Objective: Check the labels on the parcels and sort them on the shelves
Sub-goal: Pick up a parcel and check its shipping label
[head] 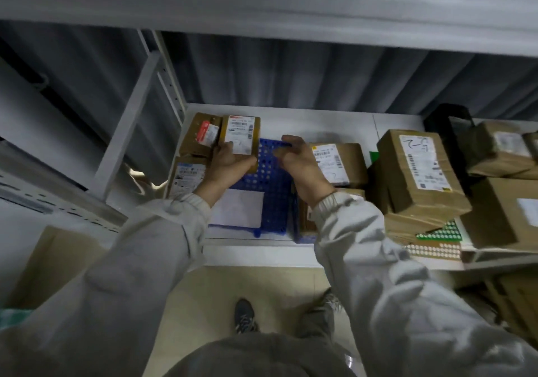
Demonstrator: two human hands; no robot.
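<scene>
My left hand (pixel 230 159) grips a small brown parcel (pixel 243 132) with a white label on top, held over the left part of the white shelf (pixel 334 120). Beside it my right hand (pixel 297 158) hovers over a blue perforated tray (pixel 270 181), fingers loosely curled and holding nothing. Two more small parcels sit at the far left: one with a red-and-white label (pixel 201 135) and one with a blue-printed label (pixel 186 177). A labelled brown box (pixel 339 162) lies just right of my right hand.
A tall taped box with handwriting on its label (pixel 419 170) and other brown boxes (pixel 500 149) crowd the shelf's right side. A white sheet (pixel 237 208) lies in the blue tray. A green perforated board (pixel 439 231) pokes out under the boxes. A shelf upright (pixel 136 114) stands at left.
</scene>
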